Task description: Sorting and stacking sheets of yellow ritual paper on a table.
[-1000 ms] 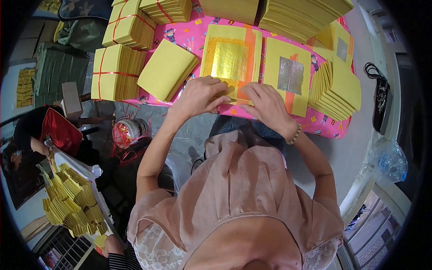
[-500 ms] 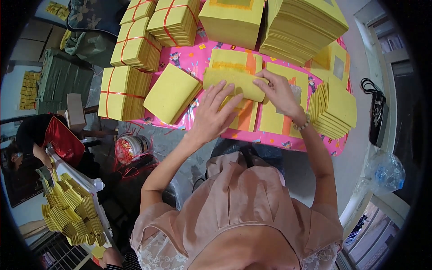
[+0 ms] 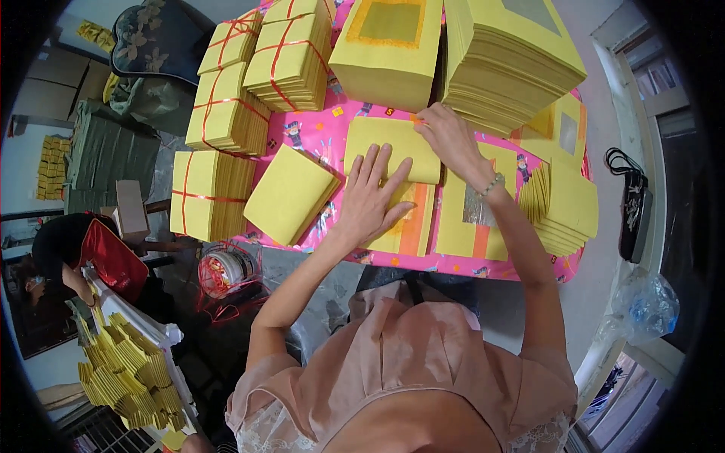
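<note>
A yellow paper sheet (image 3: 414, 143) lies folded over on the table in front of me, on another yellow piece with an orange strip (image 3: 424, 219). My left hand (image 3: 370, 200) rests flat on its fold, fingers spread. At the far right corner of the sheet, my right hand (image 3: 449, 136) has its fingers bent and pressed together on the edge. Beside it on the right lies a yellow sheet with a clear window (image 3: 495, 234), partly under my right forearm. To the left sits a small loose stack of folded yellow papers (image 3: 291, 196).
Bundles tied with red ribbon (image 3: 208, 196) stand at the left of the pink-covered table (image 3: 317, 232). Tall yellow stacks (image 3: 385, 68) rise at the back. Fanned yellow papers (image 3: 566, 200) lie right. Another person (image 3: 64, 234) is at the far left, near piled yellow papers (image 3: 128, 370).
The folded part now lies flatter, turned away from me. My right hand has slid to its far corner, and my left hand presses lower. The whole view has shifted slightly.
</note>
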A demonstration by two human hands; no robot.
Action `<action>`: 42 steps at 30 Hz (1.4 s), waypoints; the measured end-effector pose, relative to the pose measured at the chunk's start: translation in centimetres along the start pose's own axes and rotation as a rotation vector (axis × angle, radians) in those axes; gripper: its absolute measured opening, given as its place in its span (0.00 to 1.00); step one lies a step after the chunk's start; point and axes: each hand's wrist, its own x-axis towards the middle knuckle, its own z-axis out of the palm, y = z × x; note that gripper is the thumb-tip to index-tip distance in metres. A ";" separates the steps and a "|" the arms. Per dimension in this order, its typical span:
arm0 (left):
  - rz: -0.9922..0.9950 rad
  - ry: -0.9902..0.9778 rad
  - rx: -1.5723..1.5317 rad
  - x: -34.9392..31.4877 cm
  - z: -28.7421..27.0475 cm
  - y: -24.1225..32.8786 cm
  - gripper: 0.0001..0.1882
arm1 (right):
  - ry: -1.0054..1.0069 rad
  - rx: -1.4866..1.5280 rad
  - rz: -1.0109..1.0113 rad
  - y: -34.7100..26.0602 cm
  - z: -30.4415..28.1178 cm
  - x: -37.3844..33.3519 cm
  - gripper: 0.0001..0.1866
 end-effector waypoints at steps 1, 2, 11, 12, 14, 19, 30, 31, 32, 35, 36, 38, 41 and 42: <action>-0.001 -0.011 -0.006 0.2 0.0 -0.1 0.39 | 0.035 -0.044 -0.041 0.1 0.4 0.2 0.13; 0.006 -0.016 -0.008 0.1 0.1 -0.2 0.39 | 0.068 -0.086 -0.083 -0.3 0.6 0.4 0.13; 0.015 -0.028 -0.021 0.4 0.6 -0.5 0.38 | -0.137 0.103 0.014 -1.7 2.8 2.1 0.18; 0.012 -0.027 -0.022 0.4 0.7 -0.5 0.38 | -0.134 0.113 0.006 -1.8 2.9 2.0 0.18; 0.009 -0.028 -0.027 0.3 0.7 -0.6 0.37 | -0.129 0.125 -0.001 -2.0 3.1 1.9 0.18; 0.008 -0.036 -0.043 0.4 0.8 -0.8 0.36 | -0.127 0.115 0.029 -2.2 3.3 1.7 0.19; 0.000 -0.061 -0.059 0.2 0.6 -0.8 0.33 | 0.089 0.007 -0.129 -4.7 1.9 -7.0 0.22; -0.006 -0.060 -0.062 0.2 0.6 -0.8 0.33 | 0.058 -0.037 -0.151 -4.6 1.8 -8.1 0.24; -0.011 -0.056 -0.081 0.3 0.7 -0.8 0.34 | 0.004 -0.022 -0.123 -4.4 1.6 -8.9 0.28; -0.017 -0.068 -0.093 0.4 0.5 -0.6 0.34 | -0.010 -0.061 -0.105 -4.1 2.0 -10.6 0.30; -0.015 -0.070 -0.094 0.5 0.6 -0.6 0.34 | -0.010 -0.061 -0.103 -4.0 2.1 -10.8 0.30; -0.007 -0.071 -0.077 0.5 0.6 -0.6 0.35 | -0.028 -0.040 -0.106 -3.8 2.4 -11.1 0.30; -0.010 -0.072 -0.070 0.5 0.6 -0.6 0.35 | -0.038 0.000 -0.083 -3.7 2.6 -11.1 0.30; -0.011 -0.074 -0.069 0.5 0.6 -0.6 0.35 | -0.039 0.002 -0.083 -3.8 2.6 -11.1 0.30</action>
